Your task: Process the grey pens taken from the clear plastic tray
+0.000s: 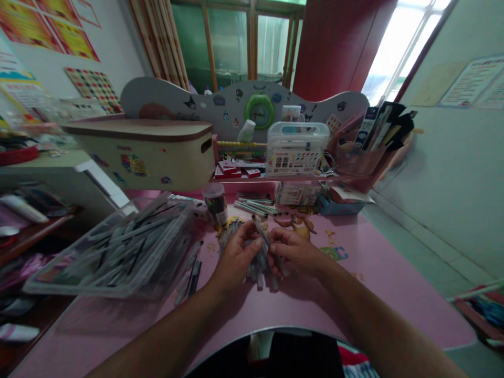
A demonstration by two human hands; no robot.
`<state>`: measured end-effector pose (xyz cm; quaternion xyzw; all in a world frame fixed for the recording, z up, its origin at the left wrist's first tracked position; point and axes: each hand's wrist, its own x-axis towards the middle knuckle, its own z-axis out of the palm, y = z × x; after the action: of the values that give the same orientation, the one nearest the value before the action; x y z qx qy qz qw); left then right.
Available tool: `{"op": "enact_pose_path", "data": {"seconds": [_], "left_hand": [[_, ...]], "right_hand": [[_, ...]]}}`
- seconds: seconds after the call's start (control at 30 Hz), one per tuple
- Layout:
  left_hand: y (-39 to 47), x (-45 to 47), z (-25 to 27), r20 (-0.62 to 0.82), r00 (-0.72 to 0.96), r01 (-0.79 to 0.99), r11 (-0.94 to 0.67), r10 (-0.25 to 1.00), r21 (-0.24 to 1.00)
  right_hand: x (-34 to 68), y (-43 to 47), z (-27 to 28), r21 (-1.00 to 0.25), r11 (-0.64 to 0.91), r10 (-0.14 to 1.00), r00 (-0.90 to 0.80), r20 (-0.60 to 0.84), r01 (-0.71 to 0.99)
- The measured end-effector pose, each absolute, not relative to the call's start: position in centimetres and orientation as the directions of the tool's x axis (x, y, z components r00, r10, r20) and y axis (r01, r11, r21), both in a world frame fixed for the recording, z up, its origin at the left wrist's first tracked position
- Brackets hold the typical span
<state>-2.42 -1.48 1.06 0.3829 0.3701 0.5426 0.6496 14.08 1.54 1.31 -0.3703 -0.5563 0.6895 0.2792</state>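
Bundle of slim grey translucent plastic pens held between two curled hands; near the middle of the pink desk
Left hand, reaching in from eight o'clock, grasps the bundle, thumb across it, seemingly to stop it spreading; right hand, from four o'clock, closes bent fingers on its side, apparently steadying it; clear plastic box, heaped with pens, sits at nine o'clock

Head cam looks fwd/down over nearby desk.

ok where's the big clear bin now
In the head view, the big clear bin sits at the pink desk's left side, in front of the cream box.
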Motion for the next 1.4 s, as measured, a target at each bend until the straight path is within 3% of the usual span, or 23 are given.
{"op": "enact_pose_path", "data": {"seconds": [0.1,0.3,0.47,0.87,1.03,1.17,1.27,1.4], "left_hand": [[-2.0,-2.2,1.5,-0.119,0.213,-0.448,0.205,0.97,0.87],[-2.0,-2.0,1.2,-0.117,0.187,-0.513,0.198,0.975,0.836],[-1.0,-2.3,0.1,-0.126,0.117,-0.49,0.168,0.985,0.855],[-0.8,-2.5,0.1,-0.125,0.039,-0.51,0.127,0.991,0.851],[-0.9,-2.6,0.5,-0.132,0.101,-0.546,0.166,0.986,0.821],[-0.8,-2.7,0.5,-0.134,0.138,-0.563,0.189,0.981,0.805],[-0.8,-2.8,0.6,-0.107,0.091,-0.532,0.139,0.99,0.835],[-0.8,-3.0,0.7,-0.035,0.046,-0.455,0.052,0.998,0.889]], "right_hand": [[13.7,1.0,1.3,-0.937,-0.342,0.74,-0.635,-0.221,-0.072],[13.9,1.2,0.7,-0.944,-0.325,0.747,-0.63,-0.214,-0.064],[13.6,1.2,0.2,-0.908,-0.405,0.732,-0.634,-0.25,-0.109],[13.0,0.8,0.9,-0.982,-0.176,0.817,-0.566,-0.109,-0.066],[13.3,0.8,0.5,-0.925,-0.361,0.733,-0.649,-0.201,-0.121],[12.6,0.3,-0.5,-0.818,-0.492,0.709,-0.683,-0.176,-0.3],[12.2,0.4,-1.1,-0.855,-0.385,0.759,-0.647,-0.08,-0.346],[12.4,1.1,-1.0,-0.98,-0.116,0.802,-0.597,0.003,-0.161]]}}
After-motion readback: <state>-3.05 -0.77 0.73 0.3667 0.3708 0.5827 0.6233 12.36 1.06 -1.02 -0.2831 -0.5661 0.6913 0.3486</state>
